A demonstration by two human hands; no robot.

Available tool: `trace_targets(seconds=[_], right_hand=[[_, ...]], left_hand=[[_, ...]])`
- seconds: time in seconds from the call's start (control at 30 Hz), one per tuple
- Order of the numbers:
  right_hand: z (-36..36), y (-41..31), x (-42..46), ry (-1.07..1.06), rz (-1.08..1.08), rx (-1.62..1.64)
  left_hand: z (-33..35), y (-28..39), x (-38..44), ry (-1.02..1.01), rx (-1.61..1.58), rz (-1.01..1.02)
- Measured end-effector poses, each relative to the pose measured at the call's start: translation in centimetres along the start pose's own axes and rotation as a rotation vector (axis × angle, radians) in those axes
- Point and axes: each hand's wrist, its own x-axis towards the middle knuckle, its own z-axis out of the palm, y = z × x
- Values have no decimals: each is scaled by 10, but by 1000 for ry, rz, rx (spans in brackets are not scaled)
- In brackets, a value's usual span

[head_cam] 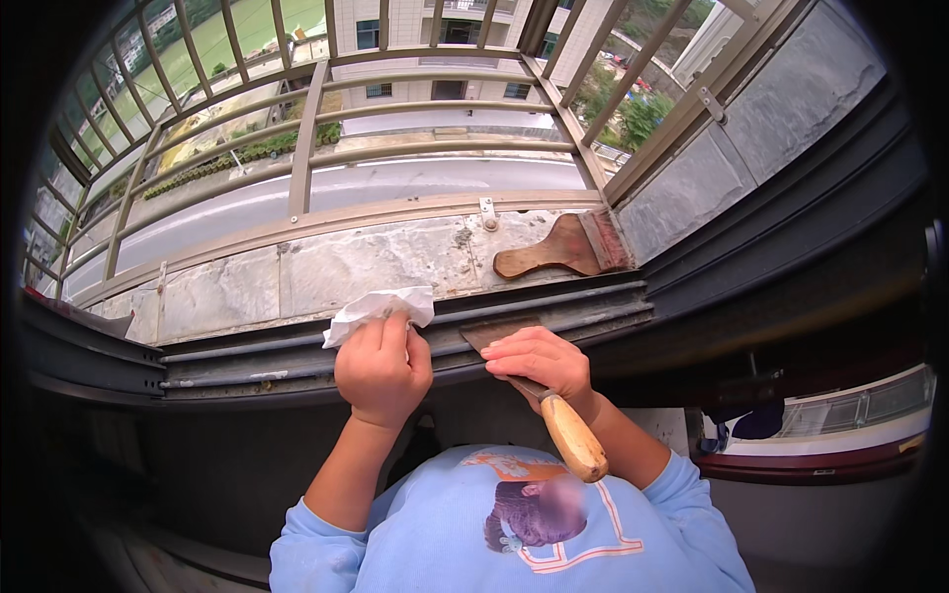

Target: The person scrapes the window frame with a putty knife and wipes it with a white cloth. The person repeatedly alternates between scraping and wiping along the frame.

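My left hand (pixel 384 367) grips a crumpled white tissue (pixel 382 310) above the dark metal window track (pixel 296 368). Some grey smudges show on the tissue. In my right hand (pixel 545 363) is a putty knife with a wooden handle (pixel 573 437); the fingers lie around its metal blade (pixel 482 335), and the handle points back toward my body. The blade's wide end is over the track, but whether it touches the metal I cannot tell. White specks mark the left part of the track.
A wide wooden-handled brush (pixel 552 252) lies on the stained stone sill (pixel 356 259) beyond the track. Metal security bars (pixel 304 141) enclose the sill, with a road far below. Dark window frame (pixel 778 193) rises at the right, beside grey stone tiles (pixel 686 174).
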Motion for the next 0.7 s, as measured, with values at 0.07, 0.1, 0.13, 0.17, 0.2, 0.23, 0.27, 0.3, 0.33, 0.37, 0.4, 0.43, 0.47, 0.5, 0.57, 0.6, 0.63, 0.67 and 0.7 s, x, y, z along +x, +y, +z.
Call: trace_targets(seconds=[0.07,0.1,0.13,0.17,0.2,0.23,0.27,0.3,0.33,0.37,0.4,0.43,0.47,0.5,0.57,0.6,0.63,0.67,0.7], right_hand=[[3,3,-4,12,-34,-25],[4,3,-4,10,-46,-25],[4,3,-3,7,-58,-25],[5,4,-2,5,-69,-26],[6,5,-3,9,-80,-21],[7,7,-4,14,-91,-16],[9,9,-6,19,-102,-11],[9,10,-6,20,-112,-13],[9,11,-7,22,-123,-15],[9,12,-9,24,-134,-18],[9,14,-10,22,-144,-14],[8,15,-11,20,-155,-11],[8,17,-12,18,-165,-8],[8,18,-12,18,-171,-10],[9,19,-14,17,-182,-15],[10,20,-14,21,-180,-15],[10,20,-14,24,-174,-10],[8,18,-12,12,-166,-28],[7,16,-13,-5,-152,-41]], left_hand=[[1,0,0,3,-9,6],[0,0,0,5,-11,8],[0,0,0,5,-10,8],[0,0,0,5,-9,8],[0,0,0,4,-8,9],[-1,0,0,5,-5,8],[-1,0,-1,6,-3,8],[-1,1,-1,6,-1,6],[-1,1,-2,4,1,5],[-1,1,-2,2,4,3],[0,1,-1,6,7,7],[0,1,0,6,20,18],[1,0,-1,6,33,29],[1,0,0,15,49,45],[0,0,-1,10,49,33],[-1,0,-1,12,51,28],[0,0,-1,9,39,18],[0,0,-1,7,27,9],[0,0,-2,-2,15,-7]])
